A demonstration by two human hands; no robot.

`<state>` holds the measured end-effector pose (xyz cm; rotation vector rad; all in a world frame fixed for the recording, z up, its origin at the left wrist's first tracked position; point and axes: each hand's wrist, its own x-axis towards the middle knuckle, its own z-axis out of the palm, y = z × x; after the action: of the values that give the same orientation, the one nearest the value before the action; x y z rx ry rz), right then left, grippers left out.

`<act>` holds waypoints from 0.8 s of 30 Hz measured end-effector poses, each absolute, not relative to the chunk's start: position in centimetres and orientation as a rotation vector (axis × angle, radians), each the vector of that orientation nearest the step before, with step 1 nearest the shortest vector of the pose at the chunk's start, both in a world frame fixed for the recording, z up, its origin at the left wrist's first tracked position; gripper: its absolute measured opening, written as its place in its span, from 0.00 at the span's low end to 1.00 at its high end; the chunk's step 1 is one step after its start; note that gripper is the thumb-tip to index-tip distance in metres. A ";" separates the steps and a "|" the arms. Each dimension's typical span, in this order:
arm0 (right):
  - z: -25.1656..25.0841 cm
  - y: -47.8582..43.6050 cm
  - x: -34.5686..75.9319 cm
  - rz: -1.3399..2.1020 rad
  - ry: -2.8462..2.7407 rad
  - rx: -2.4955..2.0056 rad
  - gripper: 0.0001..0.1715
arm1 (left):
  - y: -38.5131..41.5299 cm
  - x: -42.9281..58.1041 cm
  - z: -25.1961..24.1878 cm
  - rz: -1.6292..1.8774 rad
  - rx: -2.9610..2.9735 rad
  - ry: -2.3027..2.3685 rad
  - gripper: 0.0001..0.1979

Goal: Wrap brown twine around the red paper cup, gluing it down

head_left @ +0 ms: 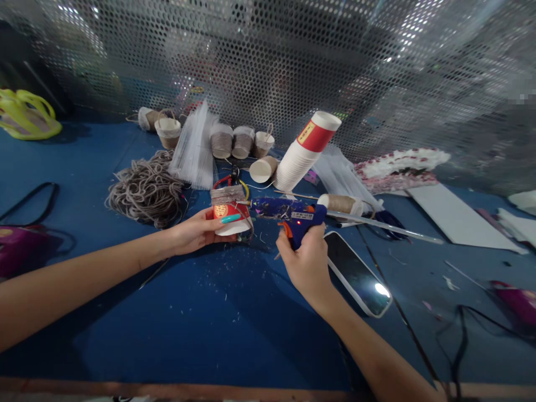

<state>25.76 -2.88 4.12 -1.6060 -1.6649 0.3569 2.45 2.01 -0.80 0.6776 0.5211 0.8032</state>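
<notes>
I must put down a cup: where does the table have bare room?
Mostly bare: the table between the forearms and its near edge. Crowded: beyond the left hand and glue gun, from cord heap to cup stack.

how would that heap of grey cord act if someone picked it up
The heap of grey cord would probably sag and flop, since it lies in loose, curving loops. It may snag or tangle, as strands cross all over each other. It seems unlikely to roll, being spread and irregular.
</notes>
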 end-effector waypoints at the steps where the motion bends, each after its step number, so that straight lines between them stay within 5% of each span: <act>1: 4.1 -2.9 25.7 0.364 -1.660 -1.609 0.19 | 2.0 2.4 -0.8 0.803 0.678 0.525 0.27; 24: 4.3 -3.1 25.6 0.185 -1.691 -1.543 0.16 | 2.0 2.5 -0.6 0.795 0.701 0.511 0.26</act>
<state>25.64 -3.12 4.31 -1.5428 -1.6905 0.1846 2.51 2.00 -0.64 0.7006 0.5114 0.7950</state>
